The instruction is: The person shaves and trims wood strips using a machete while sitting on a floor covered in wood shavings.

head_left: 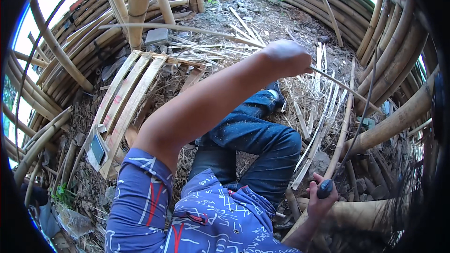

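Note:
My left arm reaches across in front of me, and my left hand is closed in a fist around a long, thin bamboo strip. The strip runs out to the far left on one side and slants down to the right on the other. At the lower right, my right hand holds a dark-handled tool. From its handle a long, thin dark part, seen edge-on, curves upward; whether it is a blade I cannot tell. The tool and the strip look apart at the handle.
A slatted wooden pallet leans at the left, with a phone on it. Pale split strips lie over the straw and rubble. Thick bamboo poles stand at the right, and a bamboo post rises at the back. My bent legs are in the middle.

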Tool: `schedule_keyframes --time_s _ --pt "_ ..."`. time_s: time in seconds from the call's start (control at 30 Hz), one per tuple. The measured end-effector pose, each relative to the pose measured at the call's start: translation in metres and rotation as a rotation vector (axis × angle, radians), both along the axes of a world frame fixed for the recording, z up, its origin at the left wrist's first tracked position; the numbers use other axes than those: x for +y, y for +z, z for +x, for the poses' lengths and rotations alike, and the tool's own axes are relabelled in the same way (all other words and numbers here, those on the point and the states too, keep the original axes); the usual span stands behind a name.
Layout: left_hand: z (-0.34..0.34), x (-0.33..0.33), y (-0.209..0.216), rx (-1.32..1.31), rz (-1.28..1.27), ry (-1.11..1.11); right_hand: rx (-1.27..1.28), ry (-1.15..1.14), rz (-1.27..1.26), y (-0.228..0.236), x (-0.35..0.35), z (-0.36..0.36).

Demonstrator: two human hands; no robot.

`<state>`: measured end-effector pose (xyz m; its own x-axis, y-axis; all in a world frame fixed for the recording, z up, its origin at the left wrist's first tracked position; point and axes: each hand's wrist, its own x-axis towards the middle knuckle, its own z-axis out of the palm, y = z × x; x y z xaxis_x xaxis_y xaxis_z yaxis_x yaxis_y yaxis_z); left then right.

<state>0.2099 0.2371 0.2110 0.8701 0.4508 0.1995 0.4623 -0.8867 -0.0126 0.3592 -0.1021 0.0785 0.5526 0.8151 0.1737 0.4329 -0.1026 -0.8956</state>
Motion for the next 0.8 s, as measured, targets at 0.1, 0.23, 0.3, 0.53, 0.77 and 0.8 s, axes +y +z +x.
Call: schedule_keyframes --time_s 0.1,0.23,0.3,0.53,0.77,0.8 --pt "-0.029 0.003 -0.005 -0.056 -0.17 0.126 -0.064 0.102 0.065 -0.017 0.001 0.006" --pt "-0.08 -0.004 -0.028 -0.125 -0.256 0.202 0.105 0.042 0.058 -0.006 0.011 -0.011" --pt "-0.097 -0.012 -0.039 -0.117 -0.293 0.235 0.122 0.192 -0.022 -0.006 0.018 -0.014" --pt "-0.079 -0.052 -0.127 -0.092 -0.62 0.314 0.624 0.623 -0.194 -0.016 0.041 -0.062" --pt "-0.027 -0.075 -0.184 -0.092 -0.448 0.31 0.957 1.082 -0.576 -0.024 0.055 -0.087" --pt "-0.021 -0.075 -0.187 -0.103 -0.431 0.346 0.94 1.143 -0.603 -0.029 0.056 -0.088"
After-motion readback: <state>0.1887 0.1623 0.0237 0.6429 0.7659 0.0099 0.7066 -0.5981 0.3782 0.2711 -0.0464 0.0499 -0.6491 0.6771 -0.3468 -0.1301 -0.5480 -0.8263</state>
